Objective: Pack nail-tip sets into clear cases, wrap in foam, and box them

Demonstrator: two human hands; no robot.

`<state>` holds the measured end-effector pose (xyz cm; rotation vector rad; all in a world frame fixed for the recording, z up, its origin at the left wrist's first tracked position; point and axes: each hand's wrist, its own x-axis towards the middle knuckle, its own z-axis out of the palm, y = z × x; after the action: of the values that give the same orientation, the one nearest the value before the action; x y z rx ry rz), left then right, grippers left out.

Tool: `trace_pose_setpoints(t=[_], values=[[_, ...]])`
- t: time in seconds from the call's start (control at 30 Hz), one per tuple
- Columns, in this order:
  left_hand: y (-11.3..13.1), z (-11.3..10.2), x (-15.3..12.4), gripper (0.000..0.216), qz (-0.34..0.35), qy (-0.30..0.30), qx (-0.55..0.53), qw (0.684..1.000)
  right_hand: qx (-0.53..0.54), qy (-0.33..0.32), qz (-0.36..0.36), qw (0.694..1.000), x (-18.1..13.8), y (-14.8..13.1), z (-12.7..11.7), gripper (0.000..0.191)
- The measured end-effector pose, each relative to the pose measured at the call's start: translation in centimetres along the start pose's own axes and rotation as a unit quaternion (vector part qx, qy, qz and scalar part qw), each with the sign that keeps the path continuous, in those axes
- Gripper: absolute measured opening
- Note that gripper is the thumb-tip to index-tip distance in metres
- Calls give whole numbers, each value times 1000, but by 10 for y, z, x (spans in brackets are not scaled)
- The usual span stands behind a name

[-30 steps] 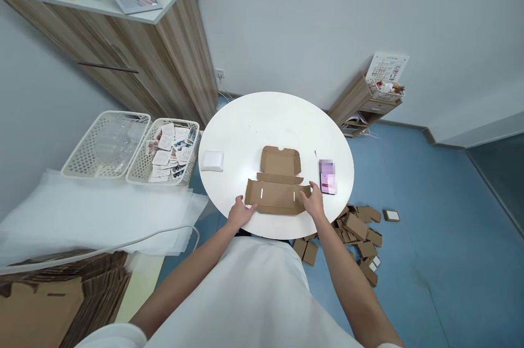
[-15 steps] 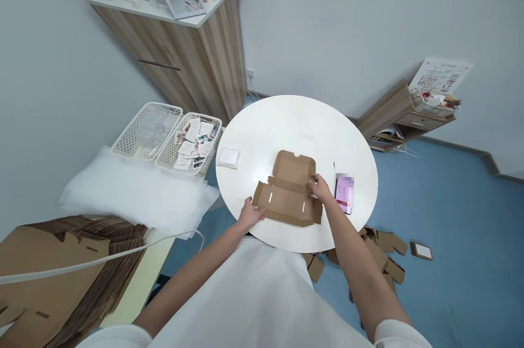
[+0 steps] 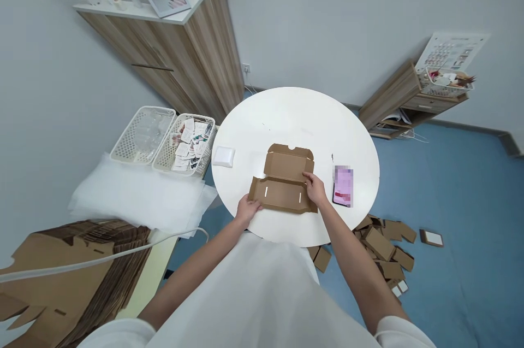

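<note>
A brown cardboard mailer box (image 3: 282, 195) lies partly folded on the white round table (image 3: 286, 110), its lid panel spread away from me and two white slots showing in the base. My left hand (image 3: 248, 210) grips the near left corner, the fingers closed on the edge flap. At the right side, my right hand (image 3: 315, 189) pinches the side flap near the fold between lid and base. A phone with a pink screen (image 3: 343, 187) lies on the table right of my right hand. Left of the box sits a small white packet (image 3: 224, 156).
Two white baskets (image 3: 139, 132) stand at left, one with cards and small packs. White foam sheets (image 3: 139, 192) and stacked flat cardboard (image 3: 61, 277) lie nearer. Folded boxes (image 3: 379, 244) are piled on the floor at right. A cable crosses the left side.
The base's front and side flaps now stand up more. Both hands keep hold of the box, the right one having shifted slightly along its edge. The camera view has tilted a little.
</note>
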<state>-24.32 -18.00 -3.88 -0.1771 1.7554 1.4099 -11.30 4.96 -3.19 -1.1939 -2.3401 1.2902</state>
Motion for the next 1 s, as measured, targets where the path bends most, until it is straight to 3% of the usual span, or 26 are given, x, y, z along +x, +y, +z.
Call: trace_pose_setpoints(t=[0.13, 0.3, 0.47, 0.6, 0.77, 1.0], values=[[-3, -1, 4, 30, 3, 13, 18, 1000, -50, 14, -16, 998, -18, -5, 4, 41], [1, -3, 7, 30, 7, 10, 5, 1000, -165, -21, 4, 986, -27, -10, 10, 43], [3, -4, 9, 27, -4, 6, -8, 1000, -325, -7, 16, 946, -33, -19, 13, 44], [4, -5, 10, 29, -17, -6, -7, 1000, -417, -6, -8, 909, -41, -26, 16, 63], [1, -7, 11, 33, -10, -16, -1, 1000, -425, -98, -68, 897, -46, -25, 19, 84], [-3, -8, 11, 35, 12, -27, 9, 1000, -402, -164, -108, 894, -52, -15, 22, 114]])
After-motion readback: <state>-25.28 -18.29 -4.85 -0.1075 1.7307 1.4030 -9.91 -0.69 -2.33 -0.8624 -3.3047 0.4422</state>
